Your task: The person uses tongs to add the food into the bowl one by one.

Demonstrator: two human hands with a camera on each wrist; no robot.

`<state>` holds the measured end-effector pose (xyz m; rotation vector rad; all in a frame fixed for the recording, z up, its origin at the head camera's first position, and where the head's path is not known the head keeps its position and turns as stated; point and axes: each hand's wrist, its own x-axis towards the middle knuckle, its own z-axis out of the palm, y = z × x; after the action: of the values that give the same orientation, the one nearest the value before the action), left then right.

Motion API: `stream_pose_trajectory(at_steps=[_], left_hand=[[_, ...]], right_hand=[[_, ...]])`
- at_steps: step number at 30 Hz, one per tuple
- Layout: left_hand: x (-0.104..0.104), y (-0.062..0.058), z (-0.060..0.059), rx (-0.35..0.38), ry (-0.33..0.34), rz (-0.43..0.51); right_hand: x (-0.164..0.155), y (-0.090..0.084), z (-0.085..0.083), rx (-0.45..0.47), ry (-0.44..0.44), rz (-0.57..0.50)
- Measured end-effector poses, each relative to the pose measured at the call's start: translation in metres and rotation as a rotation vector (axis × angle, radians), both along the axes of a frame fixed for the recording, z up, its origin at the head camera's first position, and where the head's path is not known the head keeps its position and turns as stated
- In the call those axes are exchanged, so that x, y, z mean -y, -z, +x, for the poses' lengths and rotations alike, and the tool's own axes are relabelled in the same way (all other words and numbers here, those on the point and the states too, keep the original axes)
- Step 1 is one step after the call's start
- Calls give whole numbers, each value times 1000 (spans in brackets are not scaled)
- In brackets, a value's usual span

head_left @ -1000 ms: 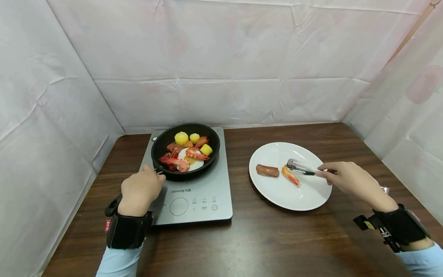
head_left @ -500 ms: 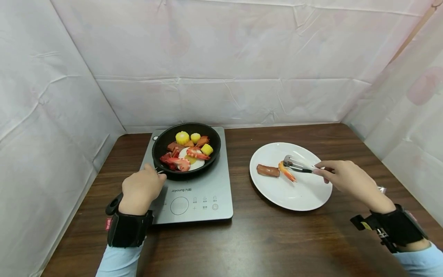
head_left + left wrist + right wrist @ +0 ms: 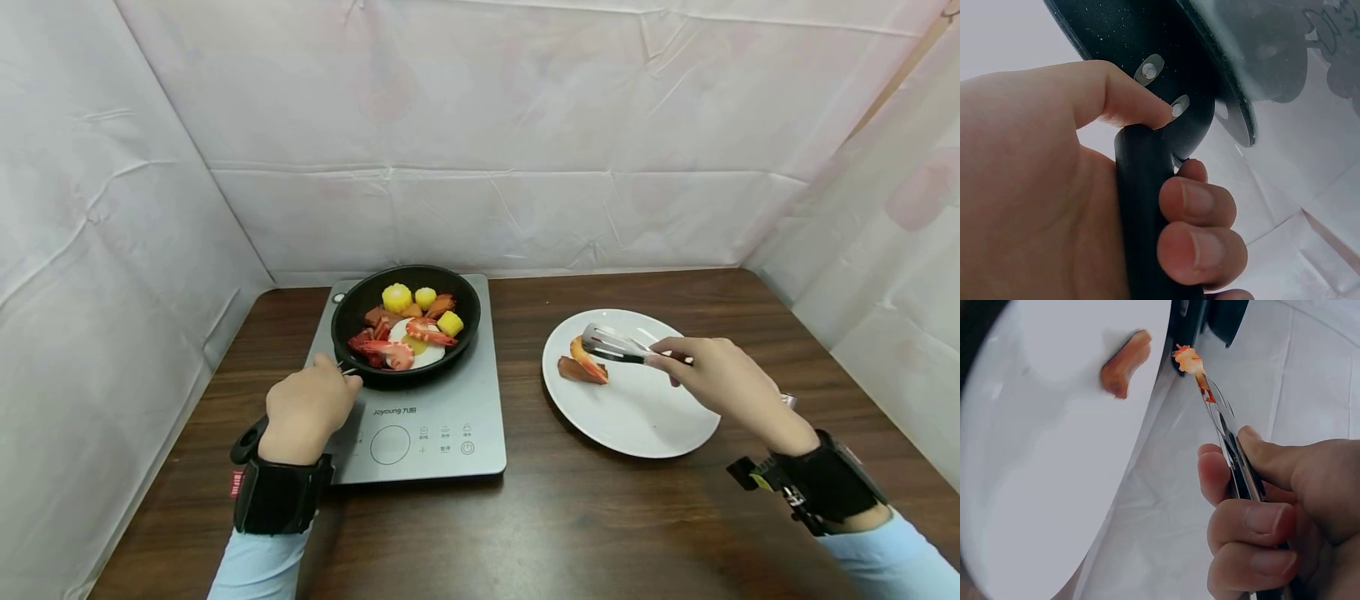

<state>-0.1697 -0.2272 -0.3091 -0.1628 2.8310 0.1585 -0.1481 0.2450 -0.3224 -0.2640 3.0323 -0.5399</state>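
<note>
The person's left hand (image 3: 306,408) is curling its fingers (image 3: 1200,203) around the pan handle (image 3: 1144,206). The right hand (image 3: 720,382), arm reaching forward to the right of the pan handle, is pinching metal tongs (image 3: 611,344).

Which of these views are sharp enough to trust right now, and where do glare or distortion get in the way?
Head view: evenly lit and sharp, with wide-angle bending at the edges; the white plate shows soft sheen, no harsh glare. Left wrist view: the left hand on the pan handle is clear, the background washed out. Right wrist view: the right hand and tongs are fairly sharp; the shrimp and sausage piece are soft.
</note>
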Motion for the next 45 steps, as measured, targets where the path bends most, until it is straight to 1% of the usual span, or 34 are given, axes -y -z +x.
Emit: stream_pose_trajectory(at_steps=[4,15,23,27,33,37,40,45], left_hand=[[0,0,0,3,1,2],[0,-2,1,6,-4,0],[3,-1,1,19,-17,-1],[2,0,1,15,-11,1],[1,0,2,9,-9,0],[0,-1,2,6,-15,0],[0,-1,1,8,-17,0],[-2,-1,0,10,-15,-8]], right_hand=[[13,-3,-5,-27,-19,-20],[49,-12,-17,-60,-34,-74],[85,-24,-32,-109,-98,-163],[104,-27,-40,-110,-133,-199],[130,-27,-51,-141,-178,-230],[145,-26,-56,-151,-190,-243],[157,-22,-60,-152,-187,-250],[175,-13,-65,-183,-207,-230]])
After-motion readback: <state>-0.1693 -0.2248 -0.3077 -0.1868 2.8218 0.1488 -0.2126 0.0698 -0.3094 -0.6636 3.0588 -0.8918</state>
